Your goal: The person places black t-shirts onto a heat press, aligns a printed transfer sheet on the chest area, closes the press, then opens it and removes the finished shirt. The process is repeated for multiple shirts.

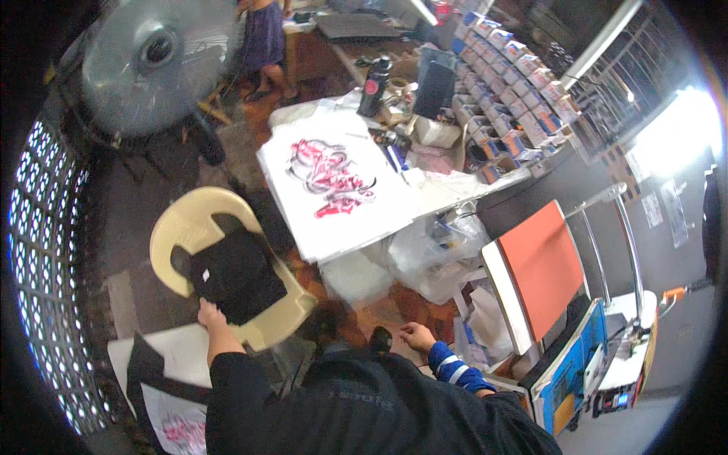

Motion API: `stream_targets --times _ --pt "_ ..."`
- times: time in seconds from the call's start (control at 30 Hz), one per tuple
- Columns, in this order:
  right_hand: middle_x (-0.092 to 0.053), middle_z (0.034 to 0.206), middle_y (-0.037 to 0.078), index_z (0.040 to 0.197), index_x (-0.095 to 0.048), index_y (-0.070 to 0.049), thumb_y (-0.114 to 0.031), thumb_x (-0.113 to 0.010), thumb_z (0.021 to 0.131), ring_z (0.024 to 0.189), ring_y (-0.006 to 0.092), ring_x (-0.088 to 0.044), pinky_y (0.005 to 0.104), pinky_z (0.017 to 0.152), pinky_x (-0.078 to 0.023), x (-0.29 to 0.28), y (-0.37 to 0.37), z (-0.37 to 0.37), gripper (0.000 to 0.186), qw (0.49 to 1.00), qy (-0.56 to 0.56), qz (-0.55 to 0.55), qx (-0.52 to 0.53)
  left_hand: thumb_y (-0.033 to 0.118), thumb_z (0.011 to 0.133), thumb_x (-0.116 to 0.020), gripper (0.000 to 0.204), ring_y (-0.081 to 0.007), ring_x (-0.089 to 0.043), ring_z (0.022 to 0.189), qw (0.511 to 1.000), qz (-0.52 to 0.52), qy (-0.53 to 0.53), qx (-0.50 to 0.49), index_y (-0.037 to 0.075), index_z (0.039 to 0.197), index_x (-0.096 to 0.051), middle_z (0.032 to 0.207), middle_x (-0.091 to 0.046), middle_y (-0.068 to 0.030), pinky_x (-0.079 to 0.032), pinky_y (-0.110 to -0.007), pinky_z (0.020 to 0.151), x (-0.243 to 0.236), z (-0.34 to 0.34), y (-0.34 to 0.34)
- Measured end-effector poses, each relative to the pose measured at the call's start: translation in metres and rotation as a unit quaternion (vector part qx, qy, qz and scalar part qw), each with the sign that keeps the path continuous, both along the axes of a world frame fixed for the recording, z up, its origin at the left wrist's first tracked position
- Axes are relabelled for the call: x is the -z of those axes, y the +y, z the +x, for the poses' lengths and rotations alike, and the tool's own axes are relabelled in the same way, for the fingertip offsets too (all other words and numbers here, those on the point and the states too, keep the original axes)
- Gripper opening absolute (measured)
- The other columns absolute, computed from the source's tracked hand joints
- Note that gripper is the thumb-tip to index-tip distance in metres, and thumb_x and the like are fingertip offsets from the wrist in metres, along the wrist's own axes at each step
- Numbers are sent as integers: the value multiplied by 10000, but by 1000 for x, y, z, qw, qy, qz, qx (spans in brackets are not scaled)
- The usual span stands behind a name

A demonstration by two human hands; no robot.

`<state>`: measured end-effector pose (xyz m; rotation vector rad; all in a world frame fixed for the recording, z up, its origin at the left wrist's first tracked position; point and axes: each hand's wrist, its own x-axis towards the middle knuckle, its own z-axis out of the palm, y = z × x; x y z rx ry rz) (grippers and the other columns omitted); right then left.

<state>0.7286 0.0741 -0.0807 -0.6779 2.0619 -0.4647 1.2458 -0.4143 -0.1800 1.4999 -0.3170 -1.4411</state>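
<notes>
Head view: left hand [208, 312] at near-left corner of folded black cloth [241, 277]; cannot tell if gripping. Cloth on seat of cream plastic chair [186, 214]. Right hand [415, 335] empty, fingers loosely bent, near orange pad [540, 269]. Printed white sheets [326, 182] on worktop [449, 197].

White glare [681, 136] burns at right (edges bend).

A: Your chair [168, 235] is smooth plastic with a soft sheen, right?
B: Yes, and your black cloth [239, 277] on it looks matt
A: Your paper sheets [337, 182]?
B: Matt too; the tubing [629, 246] to your right is glossy metal
</notes>
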Motion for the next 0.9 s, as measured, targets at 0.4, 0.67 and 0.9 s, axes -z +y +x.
stream_targets --times 0.4,0.67,0.9 --pt "-733 1145 194 1205 -693 -39 -335 -675 946 1060 358 -707 441 920 -550 -57 -36 72 394 995 23 -73 -57 111 956 -661 297 -445 -617 1120 687 -229 -662 191 -23 1218 -617 1157 -669 -265 -478 -515 951 -222 -144 12" --pt "-718 1031 186 1153 -688 -35 -142 -700 942 960 336 -701 412 837 -553 -246 -87 85 238 903 67 -409 -112 -103 790 -626 254 -353 -645 929 557 -551 -370 499 0 1022 -606 988 -626 -179 -519 -394 867 -481 -211 134" --pt "-661 1256 170 1203 -659 -41 -61 -681 926 1172 349 -627 426 997 -500 -382 -48 71 279 729 198 -644 -121 -46 877 -554 101 -305 -578 835 115 -421 149 887 -15 971 -574 902 -568 -131 -476 -417 748 -550 -296 263"
